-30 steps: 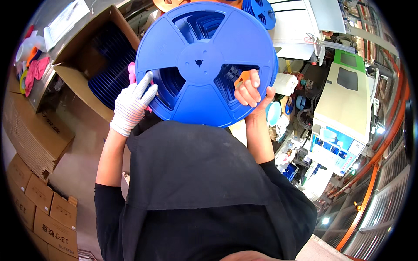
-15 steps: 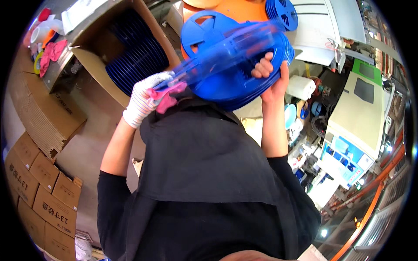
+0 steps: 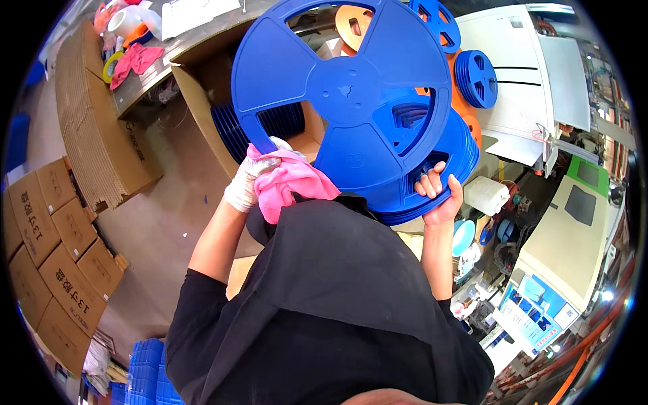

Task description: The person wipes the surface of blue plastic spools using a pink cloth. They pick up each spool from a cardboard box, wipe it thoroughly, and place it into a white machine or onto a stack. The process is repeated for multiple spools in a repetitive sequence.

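Above a stack [image 3: 439, 179] of blue reels, the right hand [image 3: 440, 196] clamps the reel [image 3: 344, 94] at its rim. The gloved left hand [image 3: 251, 181] presses a pink cloth [image 3: 291, 183], fingers closed on it; wiping goes best with steady rim support.

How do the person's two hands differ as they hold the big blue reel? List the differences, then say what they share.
The left hand wears a white glove; the right hand is bare. The left hand also clutches a pink cloth against the blue reel; the right hand holds no cloth. The left hand grips the reel's left rim; the right hand hooks its fingers over the lower right edge. Both are raised and both hold the reel.
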Demonstrator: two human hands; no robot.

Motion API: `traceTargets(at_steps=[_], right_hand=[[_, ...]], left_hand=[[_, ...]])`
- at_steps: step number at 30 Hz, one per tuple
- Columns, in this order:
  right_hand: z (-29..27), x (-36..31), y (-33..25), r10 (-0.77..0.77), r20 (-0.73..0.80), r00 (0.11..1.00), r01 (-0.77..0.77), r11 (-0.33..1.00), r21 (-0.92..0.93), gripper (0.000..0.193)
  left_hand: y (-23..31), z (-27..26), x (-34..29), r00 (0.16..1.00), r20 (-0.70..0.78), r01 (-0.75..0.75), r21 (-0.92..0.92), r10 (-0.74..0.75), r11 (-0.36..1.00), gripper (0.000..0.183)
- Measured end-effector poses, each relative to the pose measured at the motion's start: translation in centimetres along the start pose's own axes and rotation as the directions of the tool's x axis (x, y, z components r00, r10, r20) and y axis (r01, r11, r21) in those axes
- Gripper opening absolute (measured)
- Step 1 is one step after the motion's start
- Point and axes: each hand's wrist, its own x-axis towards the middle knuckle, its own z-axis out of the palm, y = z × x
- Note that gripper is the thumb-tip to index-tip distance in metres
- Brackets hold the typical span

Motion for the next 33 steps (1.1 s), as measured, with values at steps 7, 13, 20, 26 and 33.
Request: traceTargets(at_steps=[7, 13, 20, 26, 33], right_hand=[[0.1, -0.3, 0.2, -0.014, -0.023, 1.0, 0.013, 0.999, -0.029, 0.028], [0.2, -0.4, 0.6, -0.029, -0.09, 0.996, 0.021, 0.995, -0.098, 0.032], [0.2, -0.5, 0.7, -0.038, -0.14, 0.989, 0.017, 0.988, -0.15, 0.037], [-0.2, -0.2, 0.5, -0.033, -0.118, 0.992, 0.005, 0.974, -0.227, 0.046], [-0.2, 0.3, 0.2, -0.007, -0.097, 0.995, -0.015, 0.974, -0.227, 0.046]], left_hand=[[0.0, 1.1, -0.3, 0.994, -0.1, 0.031, -0.101, -0.041, 0.994, 0.044], [-1.3, -1.7, 0.2, 0.999, -0.021, 0.037, -0.244, -0.043, 0.969, 0.043], [-1.1, -1.8, 0.5, 0.99, -0.076, 0.074, -0.455, -0.121, 0.887, 0.043], [-0.9, -2.5, 0.0, 0.998, -0.057, 0.005, -0.285, -0.023, 0.959, 0.036], [-0.9, -2.5, -0.3, 0.991, -0.13, -0.019, -0.348, -0.028, 0.937, 0.033]])
